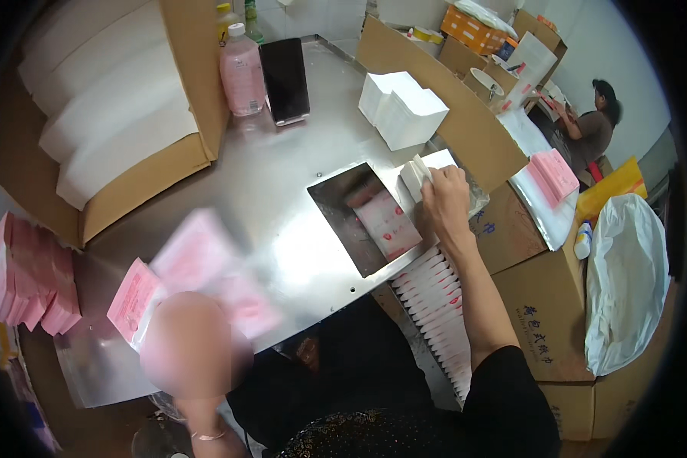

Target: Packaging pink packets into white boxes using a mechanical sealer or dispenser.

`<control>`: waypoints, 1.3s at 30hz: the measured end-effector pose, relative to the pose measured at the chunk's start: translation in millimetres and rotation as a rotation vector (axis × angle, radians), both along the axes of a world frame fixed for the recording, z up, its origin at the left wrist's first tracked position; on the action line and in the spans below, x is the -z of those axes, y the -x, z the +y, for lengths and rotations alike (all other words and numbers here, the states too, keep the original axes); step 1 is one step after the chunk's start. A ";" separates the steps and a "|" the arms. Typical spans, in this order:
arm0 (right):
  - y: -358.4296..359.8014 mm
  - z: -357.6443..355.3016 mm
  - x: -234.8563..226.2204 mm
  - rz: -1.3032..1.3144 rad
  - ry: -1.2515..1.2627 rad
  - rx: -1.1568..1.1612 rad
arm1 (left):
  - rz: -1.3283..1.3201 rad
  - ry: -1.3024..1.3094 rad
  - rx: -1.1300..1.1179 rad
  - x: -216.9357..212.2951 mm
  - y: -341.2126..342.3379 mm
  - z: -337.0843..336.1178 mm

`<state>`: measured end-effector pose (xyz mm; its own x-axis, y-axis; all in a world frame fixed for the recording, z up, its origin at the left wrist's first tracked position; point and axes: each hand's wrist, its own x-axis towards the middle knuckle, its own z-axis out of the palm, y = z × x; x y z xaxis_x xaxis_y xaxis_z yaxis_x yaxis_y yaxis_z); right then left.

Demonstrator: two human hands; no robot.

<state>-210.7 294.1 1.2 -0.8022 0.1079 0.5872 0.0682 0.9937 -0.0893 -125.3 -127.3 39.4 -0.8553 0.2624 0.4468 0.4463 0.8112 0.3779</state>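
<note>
White folded stack [412,177] just right of the rectangular opening [334,200] in the steel counter [282,198], right hand [448,200] on it, grip closed at its edge, fingers bent. Left hand [195,340] well left of the opening, motion-blurred at pink packets [133,303]; cannot tell how far its grip is open or whether it has hold of any. Inside the opening, a pink-and-white packet [388,224]; on its near right side, a row of packets [439,317]; beyond it, a white block [402,111], and farther off leftward, a pink bottle [243,75].
</note>
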 end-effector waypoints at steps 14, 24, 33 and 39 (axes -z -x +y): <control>-30.3 -175.3 -0.7 -0.333 -0.168 -0.689 | -0.066 0.010 0.110 40.8 19.9 102.5; -5.1 -31.0 1.5 0.143 -0.174 0.054 | 0.066 0.250 -0.070 37.4 30.4 92.0; -3.0 -5.7 7.9 0.018 0.073 -0.012 | 0.065 0.247 0.042 29.5 38.9 92.9; -20.7 -36.7 10.1 0.180 0.149 -0.305 | -0.139 0.156 0.170 33.7 27.8 94.7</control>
